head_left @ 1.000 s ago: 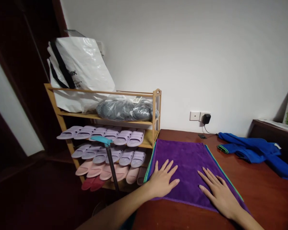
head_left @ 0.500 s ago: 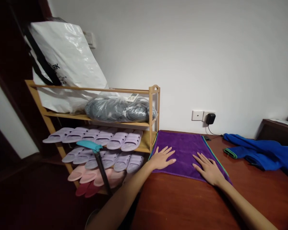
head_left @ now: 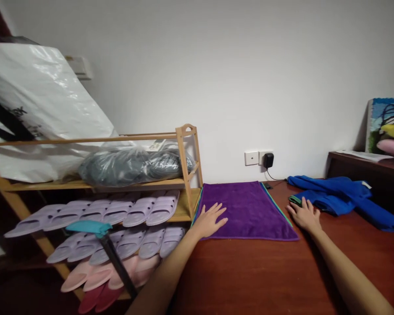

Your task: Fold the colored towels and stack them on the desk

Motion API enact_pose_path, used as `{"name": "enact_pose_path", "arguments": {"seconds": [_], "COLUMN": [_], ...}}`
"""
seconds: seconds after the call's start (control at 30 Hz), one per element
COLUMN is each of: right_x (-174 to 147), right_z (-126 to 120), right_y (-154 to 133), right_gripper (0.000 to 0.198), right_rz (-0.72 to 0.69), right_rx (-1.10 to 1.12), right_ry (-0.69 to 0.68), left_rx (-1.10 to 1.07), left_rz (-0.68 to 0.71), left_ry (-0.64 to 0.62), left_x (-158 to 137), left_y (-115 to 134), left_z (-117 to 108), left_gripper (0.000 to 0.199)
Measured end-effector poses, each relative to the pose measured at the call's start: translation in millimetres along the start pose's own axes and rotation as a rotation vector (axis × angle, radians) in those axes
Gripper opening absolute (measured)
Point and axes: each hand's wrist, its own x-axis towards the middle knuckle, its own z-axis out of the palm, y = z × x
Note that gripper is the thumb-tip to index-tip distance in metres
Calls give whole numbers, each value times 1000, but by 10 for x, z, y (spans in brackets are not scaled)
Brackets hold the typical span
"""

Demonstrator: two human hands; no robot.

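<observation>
A purple cloth with a green-and-blue edging lies flat on the reddish-brown wooden table. My left hand rests spread on its left front part, palm down. To the right of the cloth, my right hand is at the near-left end of a crumpled blue cloth with a green edge. Its fingers are apart and reach to that green edge; whether they press on it I cannot tell.
Left of the table stands a wooden shoe rack with several slippers, a plastic-wrapped grey bundle and a large white bag. A teal-topped handle rises before it. A black plug sits in the wall; a dark ledge borders the right.
My right hand has left the purple cloth and moved right to the blue cloth's edge. My left hand stays on the purple cloth. The view has turned to the right.
</observation>
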Motion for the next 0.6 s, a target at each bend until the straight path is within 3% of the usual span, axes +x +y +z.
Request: {"name": "enact_pose_path", "arguments": {"seconds": [0.2,0.43,0.53,0.6], "right_x": [-100,-922,-1127,-1131], "right_z": [16,-526,-688,-667], "right_y": [168,410,612,678], "right_gripper": [52,54,61,64], "right_rz": [-90,-259,-178,-38], "right_rx": [-44,-114,-171,-197], "right_ry": [-73,-42,22,74], "left_rx": [125,162,160,135], "left_rz": [60,0,-100,-192], "left_ry": [230,204,212,184], "left_x": [-75,-121,-190,-272], "left_y": [77,221,371,495], "left_z": [-28,-100,-88,-50], "left_gripper": [42,37,43,51]}}
